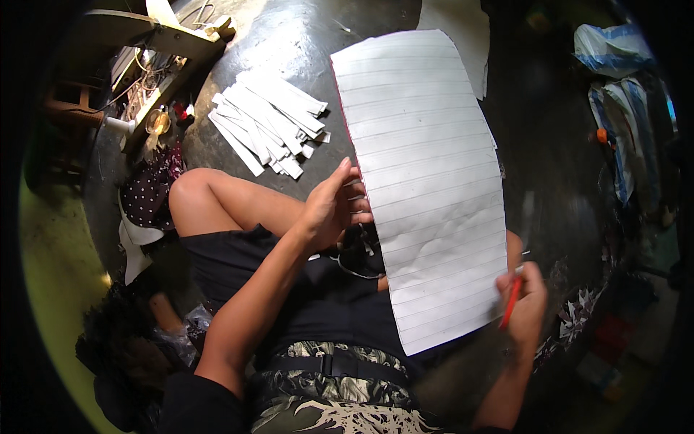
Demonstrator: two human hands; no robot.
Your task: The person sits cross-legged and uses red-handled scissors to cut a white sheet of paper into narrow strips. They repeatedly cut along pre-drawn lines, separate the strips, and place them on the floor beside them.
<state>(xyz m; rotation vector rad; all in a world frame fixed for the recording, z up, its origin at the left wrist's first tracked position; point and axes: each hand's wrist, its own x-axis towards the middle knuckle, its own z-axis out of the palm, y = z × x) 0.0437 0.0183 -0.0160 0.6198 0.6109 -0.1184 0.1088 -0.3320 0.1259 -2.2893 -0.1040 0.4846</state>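
Note:
A long white sheet (434,181) ruled with many parallel lines across it slants over my lap. The fingers of my left hand (336,201) curl behind its left edge and bear it, while the thumb stands up beside that edge. By the lower right edge, my right hand (524,296), somewhat blurred, is closed around a red-handled tool (511,302). A smeared grey streak above that hand may be the tool's blade; its exact kind cannot be made out. Past my bent left leg, a pile of narrow white strips (267,123) lies on the dark floor (318,43).
Another white sheet (470,43) lies beyond the lined one. Wooden framework (170,79) with wires stands at the far left, near a dotted dark cloth (152,192). Blue-and-white bags (614,50) are at the far right, with scraps (578,315) lower down.

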